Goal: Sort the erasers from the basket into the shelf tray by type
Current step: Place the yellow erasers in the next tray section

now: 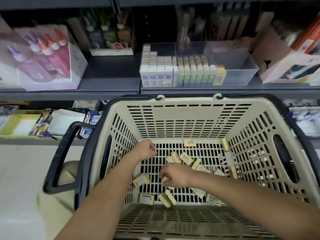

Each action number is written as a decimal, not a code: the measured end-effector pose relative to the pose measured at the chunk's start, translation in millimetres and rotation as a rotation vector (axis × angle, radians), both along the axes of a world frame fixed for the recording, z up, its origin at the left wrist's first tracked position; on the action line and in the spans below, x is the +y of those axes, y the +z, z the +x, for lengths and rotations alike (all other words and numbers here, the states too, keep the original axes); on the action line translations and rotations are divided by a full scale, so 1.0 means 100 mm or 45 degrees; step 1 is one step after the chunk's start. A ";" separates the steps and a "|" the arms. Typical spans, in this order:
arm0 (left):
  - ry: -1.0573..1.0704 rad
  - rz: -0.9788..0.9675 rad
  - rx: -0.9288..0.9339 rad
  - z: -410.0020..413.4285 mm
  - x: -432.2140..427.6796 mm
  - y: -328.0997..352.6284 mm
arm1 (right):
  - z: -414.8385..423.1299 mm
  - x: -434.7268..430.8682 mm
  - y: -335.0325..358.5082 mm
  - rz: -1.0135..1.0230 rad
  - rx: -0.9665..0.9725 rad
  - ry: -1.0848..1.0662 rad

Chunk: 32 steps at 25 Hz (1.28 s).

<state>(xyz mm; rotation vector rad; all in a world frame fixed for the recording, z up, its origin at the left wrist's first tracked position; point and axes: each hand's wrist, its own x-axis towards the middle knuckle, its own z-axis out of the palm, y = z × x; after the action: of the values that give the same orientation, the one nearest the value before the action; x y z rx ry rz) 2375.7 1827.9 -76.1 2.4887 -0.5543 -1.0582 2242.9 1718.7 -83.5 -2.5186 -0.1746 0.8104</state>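
Down in basket (pixel 188 116), right hand (pixel 177 175) around tilted eraser (pixel 164 179)

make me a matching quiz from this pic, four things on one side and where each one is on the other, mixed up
Things
1 right hand
2 loose yellow erasers
3 shelf tray
4 glue bottles

Places
a in a box at the left of the shelf
b scattered on the floor of the basket
c pinching an eraser low in the basket
d on the shelf above the basket, rows of erasers inside

Pairs: 1-c, 2-b, 3-d, 4-a
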 end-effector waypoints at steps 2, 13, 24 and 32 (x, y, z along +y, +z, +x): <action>0.016 0.043 0.034 0.00 0.04 -0.02 | -0.03 0.04 -0.13 -0.106 -0.017 0.058; -0.458 0.505 0.111 -0.29 0.30 -0.02 | -0.16 -0.54 -0.11 -0.126 -0.019 -0.096; -0.160 0.197 0.270 -0.30 0.27 -0.08 | -0.14 -0.67 -0.03 -0.159 -0.120 -0.395; 0.219 -0.177 0.466 -0.37 0.01 0.01 | 0.11 -0.57 -0.11 -0.537 -0.185 0.021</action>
<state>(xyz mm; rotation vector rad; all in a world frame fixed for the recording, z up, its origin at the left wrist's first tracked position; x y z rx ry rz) 2339.1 1828.5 -75.5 2.1100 -0.2865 -1.3145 2253.8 1661.2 -94.8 -2.9783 -0.0775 0.7311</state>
